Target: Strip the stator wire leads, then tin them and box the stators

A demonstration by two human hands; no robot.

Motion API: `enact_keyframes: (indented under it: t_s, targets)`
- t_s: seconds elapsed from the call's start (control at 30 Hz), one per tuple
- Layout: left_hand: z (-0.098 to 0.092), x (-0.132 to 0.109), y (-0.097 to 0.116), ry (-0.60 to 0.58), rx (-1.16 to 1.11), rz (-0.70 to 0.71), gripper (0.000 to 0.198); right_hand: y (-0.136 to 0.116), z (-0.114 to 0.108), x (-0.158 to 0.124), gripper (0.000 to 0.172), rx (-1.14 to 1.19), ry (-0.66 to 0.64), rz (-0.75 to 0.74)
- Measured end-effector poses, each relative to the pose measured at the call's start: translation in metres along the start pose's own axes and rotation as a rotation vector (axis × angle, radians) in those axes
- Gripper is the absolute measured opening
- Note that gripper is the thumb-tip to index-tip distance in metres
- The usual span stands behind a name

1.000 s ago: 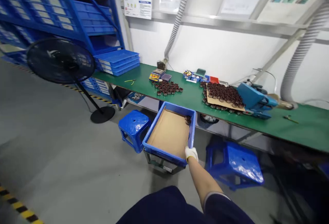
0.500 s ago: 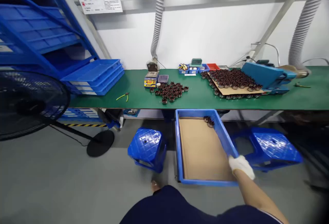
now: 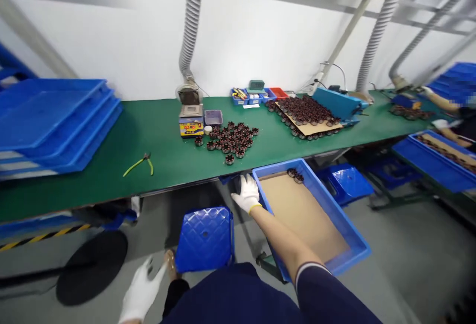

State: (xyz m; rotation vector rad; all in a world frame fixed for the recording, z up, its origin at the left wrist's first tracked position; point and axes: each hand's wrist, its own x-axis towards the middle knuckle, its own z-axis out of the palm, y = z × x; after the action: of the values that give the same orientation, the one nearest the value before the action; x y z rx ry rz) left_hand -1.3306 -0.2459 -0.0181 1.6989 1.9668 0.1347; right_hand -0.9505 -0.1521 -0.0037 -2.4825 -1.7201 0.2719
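My right hand [image 3: 248, 194], in a white glove, is at the left rim of the blue tray [image 3: 327, 188], fingers spread, near the bench edge. Brown cardboard [image 3: 305, 215] lines the tray, and a few dark round parts [image 3: 295, 175] lie at its far end. Low at the left, my gloved left hand [image 3: 143, 287] hangs over the floor with thumb and fingers apart, holding nothing. On the green bench [image 3: 159, 116] a cluster of dark round parts [image 3: 232, 140] sits beside a small yellow and blue device [image 3: 191, 122].
A blue stool [image 3: 204, 240] stands left of the tray. Green-handled pliers [image 3: 139, 164] and stacked blue trays [image 3: 55, 121] are on the bench's left. More parts [image 3: 308, 111] lie on cardboard at the back. At the far right, a person's gloved hand [image 3: 441, 125] is near another tray.
The view has turned and come closer to the bench. My right hand has gone from the tray's near right corner to its left rim. My left hand has come into view.
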Motion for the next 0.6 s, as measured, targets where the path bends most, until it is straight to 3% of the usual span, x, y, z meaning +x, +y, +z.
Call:
enact_keyframes:
  t_s: [0.07,0.17,0.27,0.33,0.4,0.47,0.6]
  targets:
    - [-0.013,0.085,0.019,-0.003,0.05,0.137,0.072,-0.019,0.006,0.041,0.104,-0.015,-0.006,0.06]
    - [-0.033,0.203,0.067,0.099,0.233,0.502,0.091,-0.028,0.01,0.094,0.114,-0.071,-0.049,0.151]
    - [-0.047,0.283,0.099,0.02,0.417,0.742,0.106,-0.032,0.016,0.129,0.113,-0.158,-0.12,0.237]
    - [-0.051,0.311,0.102,-0.027,0.461,0.865,0.106,-0.033,0.021,0.143,0.106,-0.223,-0.151,0.313]
    - [-0.052,0.322,0.098,-0.024,0.439,0.94,0.1,-0.032,0.027,0.15,0.092,-0.28,-0.172,0.387]
    - [-0.053,0.322,0.094,-0.031,0.403,0.964,0.093,-0.031,0.031,0.152,0.081,-0.321,-0.188,0.439]
    - [-0.06,0.316,0.096,-0.092,0.361,0.985,0.086,-0.03,0.035,0.151,0.077,-0.372,-0.218,0.492]
